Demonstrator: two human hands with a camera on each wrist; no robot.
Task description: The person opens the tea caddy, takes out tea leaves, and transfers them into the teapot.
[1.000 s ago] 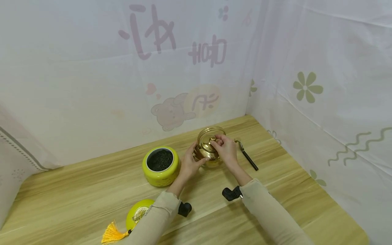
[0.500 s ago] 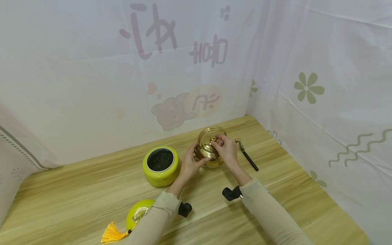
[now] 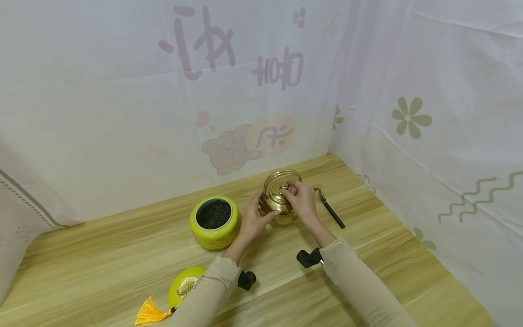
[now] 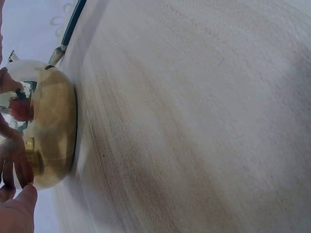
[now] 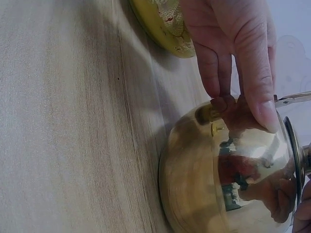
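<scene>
A shiny gold teapot (image 3: pixel 269 205) stands on the wooden table, its hooped handle (image 3: pixel 282 172) rising behind the lid. My left hand (image 3: pixel 252 221) holds the pot's left side, with the thumb across the front and the fingers around the far side. In the right wrist view its thumb (image 5: pixel 260 97) lies flat on the polished body. My right hand (image 3: pixel 303 200) pinches the small knob of the round gold lid (image 3: pixel 274 196), which sits over the pot's mouth. The pot's right side is partly hidden behind this hand.
Left of the pot is a yellow-green jar (image 3: pixel 214 238) of dark dried leaves. Nearer lies its matching lid (image 3: pixel 184 284) with an orange tassel (image 3: pixel 151 312), partly behind the left sleeve. A thin black-handled tool (image 3: pixel 333 213) is right of the pot. White printed cloth walls stand behind.
</scene>
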